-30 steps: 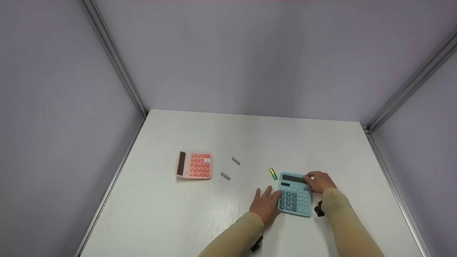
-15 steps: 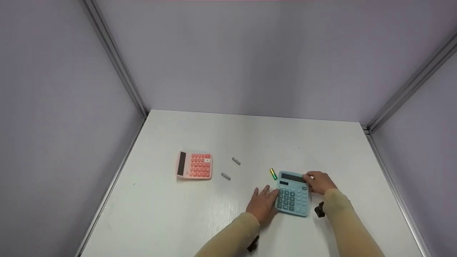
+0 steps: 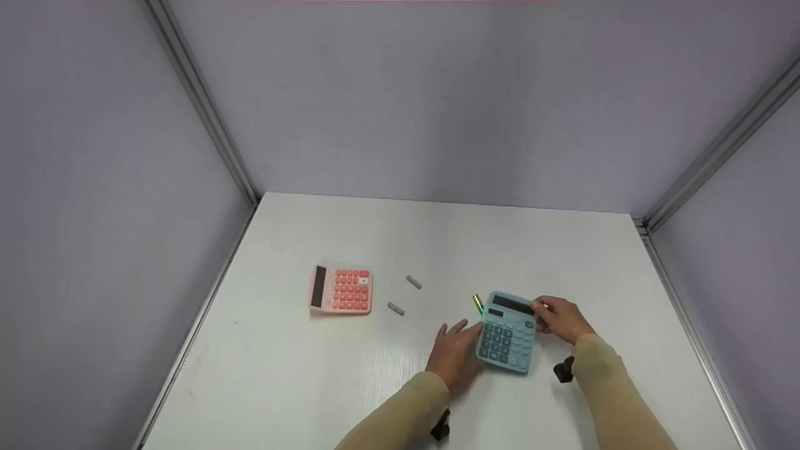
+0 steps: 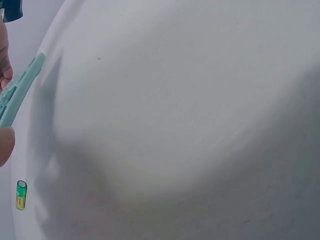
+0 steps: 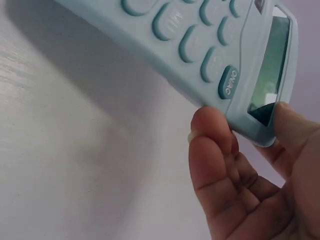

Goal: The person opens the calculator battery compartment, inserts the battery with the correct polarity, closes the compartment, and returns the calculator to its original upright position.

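A light-blue calculator (image 3: 507, 332), keys up, hangs tilted just above the white table, its shadow showing below it in the right wrist view. My right hand (image 3: 560, 317) pinches its upper right corner, thumb (image 5: 292, 127) beside the display and fingers bent beneath. On the opposite side my left hand (image 3: 452, 353) has its fingers spread, with a fingertip (image 4: 5, 145) right at the calculator's edge. A green-and-gold battery (image 3: 477, 304) lies by the calculator's upper left corner, partly covered by it in the head view.
A pink calculator (image 3: 341, 290) lies turned sideways on the left part of the white table (image 3: 281, 375). Between it and the battery are two small grey cylinders (image 3: 414, 282). Grey-violet panels (image 3: 400, 100) enclose the table at the back and both sides.
The blue calculator has shifted left and slightly away from me, rising and turning a little, and now overlaps the battery. Both hands moved with it, the left one more.
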Available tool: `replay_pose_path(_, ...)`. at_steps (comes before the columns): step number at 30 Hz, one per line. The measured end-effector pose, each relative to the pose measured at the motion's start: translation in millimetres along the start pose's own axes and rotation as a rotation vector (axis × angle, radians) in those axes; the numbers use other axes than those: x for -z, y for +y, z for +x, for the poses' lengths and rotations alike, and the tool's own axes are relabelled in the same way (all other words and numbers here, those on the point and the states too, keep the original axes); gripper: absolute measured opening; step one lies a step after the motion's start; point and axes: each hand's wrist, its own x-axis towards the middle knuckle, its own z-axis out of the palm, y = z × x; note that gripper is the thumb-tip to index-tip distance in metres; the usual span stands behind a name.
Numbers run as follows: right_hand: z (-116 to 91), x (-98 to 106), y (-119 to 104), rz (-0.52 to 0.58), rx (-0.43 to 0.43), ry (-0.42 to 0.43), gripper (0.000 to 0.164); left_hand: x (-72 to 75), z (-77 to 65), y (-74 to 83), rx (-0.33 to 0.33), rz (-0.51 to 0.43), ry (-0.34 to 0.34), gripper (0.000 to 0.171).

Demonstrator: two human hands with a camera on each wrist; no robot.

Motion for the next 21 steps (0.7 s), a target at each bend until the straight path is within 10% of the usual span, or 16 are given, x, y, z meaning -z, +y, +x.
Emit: replay_pose_path(21, -8.6, 1.7, -25.7, 0.083, -0.146, 0.035, 0.079, 19.1, -1.0, 4.8, -0.174, 0.042, 0.129, 0.075)
